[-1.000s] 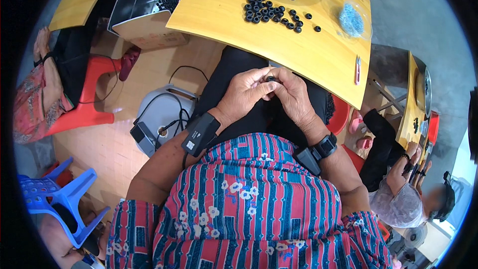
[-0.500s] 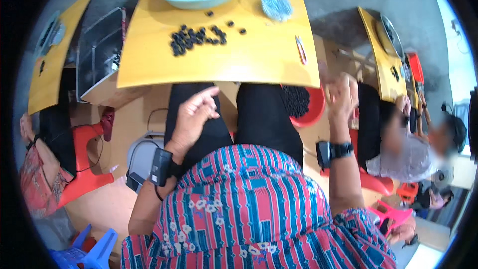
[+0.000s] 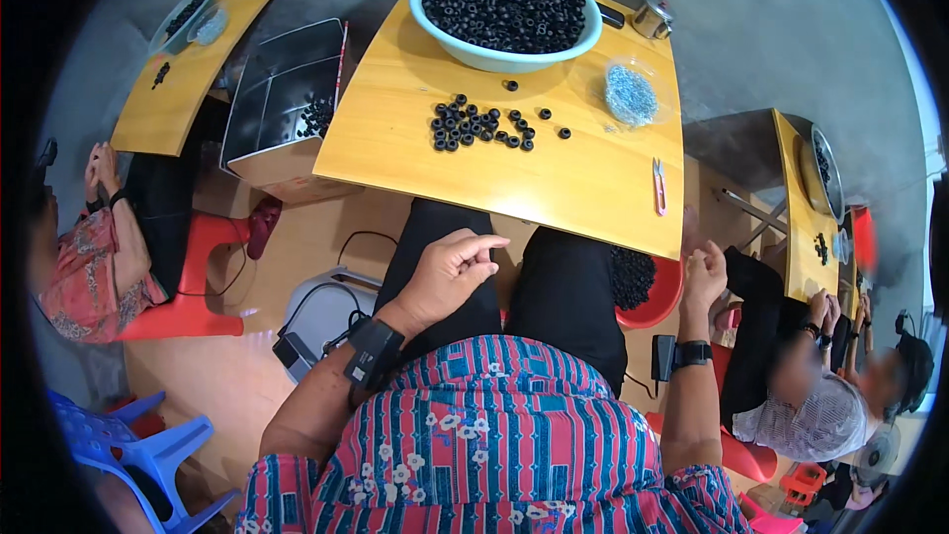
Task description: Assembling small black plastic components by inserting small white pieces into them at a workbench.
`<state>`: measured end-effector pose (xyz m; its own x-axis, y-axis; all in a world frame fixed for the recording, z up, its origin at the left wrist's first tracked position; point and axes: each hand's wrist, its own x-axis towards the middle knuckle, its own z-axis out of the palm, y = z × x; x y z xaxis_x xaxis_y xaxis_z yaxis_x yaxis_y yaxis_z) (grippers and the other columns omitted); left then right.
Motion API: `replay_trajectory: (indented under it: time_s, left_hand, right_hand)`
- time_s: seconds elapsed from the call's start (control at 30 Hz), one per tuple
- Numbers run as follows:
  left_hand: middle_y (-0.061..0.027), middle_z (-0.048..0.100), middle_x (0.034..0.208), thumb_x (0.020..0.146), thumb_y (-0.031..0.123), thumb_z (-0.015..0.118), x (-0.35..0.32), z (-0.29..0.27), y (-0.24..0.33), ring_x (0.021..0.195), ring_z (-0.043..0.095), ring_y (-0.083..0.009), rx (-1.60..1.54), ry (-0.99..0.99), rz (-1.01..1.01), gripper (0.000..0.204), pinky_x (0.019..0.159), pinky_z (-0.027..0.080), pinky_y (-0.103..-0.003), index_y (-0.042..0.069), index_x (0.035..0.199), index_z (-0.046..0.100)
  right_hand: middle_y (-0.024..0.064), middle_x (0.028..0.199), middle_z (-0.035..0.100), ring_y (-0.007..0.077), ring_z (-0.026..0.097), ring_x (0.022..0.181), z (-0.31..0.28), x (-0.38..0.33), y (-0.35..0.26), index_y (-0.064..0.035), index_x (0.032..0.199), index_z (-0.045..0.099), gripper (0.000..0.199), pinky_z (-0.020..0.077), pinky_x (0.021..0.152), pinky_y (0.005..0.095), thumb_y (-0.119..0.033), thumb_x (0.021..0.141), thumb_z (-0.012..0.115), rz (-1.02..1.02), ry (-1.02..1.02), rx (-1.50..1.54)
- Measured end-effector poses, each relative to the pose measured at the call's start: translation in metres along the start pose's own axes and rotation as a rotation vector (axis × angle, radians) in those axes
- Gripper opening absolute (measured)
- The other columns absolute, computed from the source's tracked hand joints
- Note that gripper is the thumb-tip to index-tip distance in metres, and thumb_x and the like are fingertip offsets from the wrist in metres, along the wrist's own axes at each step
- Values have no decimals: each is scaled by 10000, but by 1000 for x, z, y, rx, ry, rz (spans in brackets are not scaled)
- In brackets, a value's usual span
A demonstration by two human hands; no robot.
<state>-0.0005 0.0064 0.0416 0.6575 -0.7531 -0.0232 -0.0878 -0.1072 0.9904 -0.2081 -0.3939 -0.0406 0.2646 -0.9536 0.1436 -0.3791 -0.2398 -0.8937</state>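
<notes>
My left hand is over my left thigh, just off the table's near edge, with thumb and index finger pinched together. Whatever lies in that pinch is too small to make out. On the other side, my right hand is raised beside the table's near right corner, its fingers curled closed; their contents, if any, cannot be seen. On the yellow table lies a loose group of small black ring-shaped pieces. Behind them stands a light blue basin full of the same pieces. Thread snips lie near the right edge.
A clear dish of pale blue bits and a metal cup stand on the table's right. Below the near edge is a red basin of black pieces. A lined box stands left. Other people sit at tables on both sides.
The view has shifted, so the table and basin appear lower and further right. Both hands stay off the table with fingers closed; the pieces on the table look unchanged.
</notes>
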Motion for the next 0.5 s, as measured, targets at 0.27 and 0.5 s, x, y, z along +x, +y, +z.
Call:
replay_trajectory:
  time_s: [0.27,0.5]
  left_hand:
    - [-109,580,834,765,98,660,19,-8,-17,781,575,-291,501,45,376,253,708,483,-361,87,1017,657]
    - [-79,581,774,750,143,679,27,-12,-22,756,584,-262,474,48,365,202,693,486,-363,77,941,670]
  right_hand:
    - [86,1152,587,162,574,1028,86,-73,-147,-12,1190,562,366,460,877,286,24,829,609,-362,-537,96]
    - [169,1258,530,297,502,1176,186,-66,-161,-37,1303,458,531,395,991,366,-3,795,608,-640,-535,-154]
